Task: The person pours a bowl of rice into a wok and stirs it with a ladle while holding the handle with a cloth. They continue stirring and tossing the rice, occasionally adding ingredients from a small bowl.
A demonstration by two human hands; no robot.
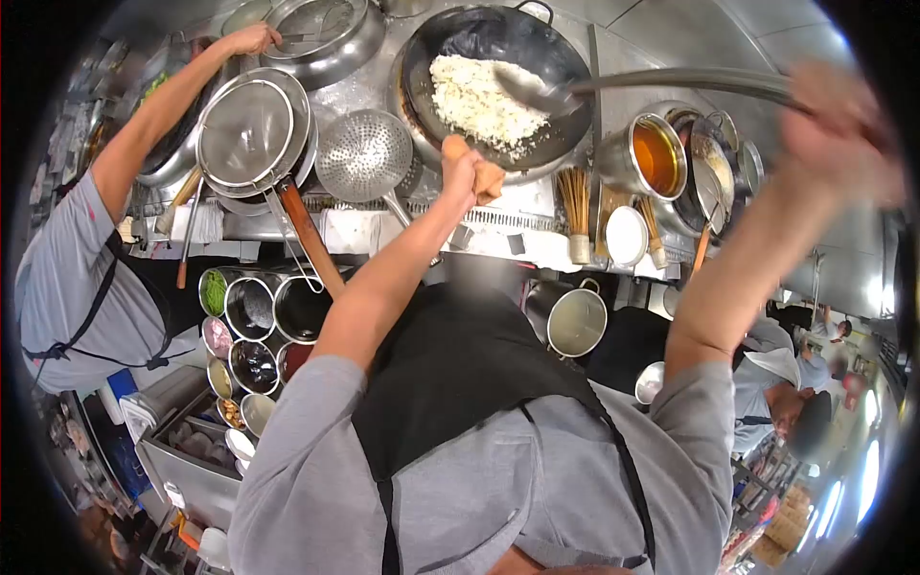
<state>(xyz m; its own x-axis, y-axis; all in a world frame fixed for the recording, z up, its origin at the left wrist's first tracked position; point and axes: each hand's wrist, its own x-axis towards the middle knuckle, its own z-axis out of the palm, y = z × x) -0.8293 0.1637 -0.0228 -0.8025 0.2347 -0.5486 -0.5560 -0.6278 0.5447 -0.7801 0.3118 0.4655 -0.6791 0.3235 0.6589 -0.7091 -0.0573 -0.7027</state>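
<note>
A large dark wok (561,59) sits on the stove ahead of me, with white and pale-yellow fried rice (479,101) spread over its bottom. My left hand (462,174) is closed on a folded orange-brown cloth (490,182) at the wok's near rim; whatever lies under the cloth is hidden. Raised at the right, my right hand (832,129) is smeared by motion but wrapped round the handle end of a long metal ladle (671,79). The blurred bowl of the ladle is inside the wok, at the right side of the rice.
Left of the wok lie a perforated skimmer (364,155) and a round mesh strainer (244,132). To the right stand a pot of orange oil (657,158), a bamboo brush (575,206) and a white bowl (627,236). A co-worker's arm (158,134) reaches across at the left.
</note>
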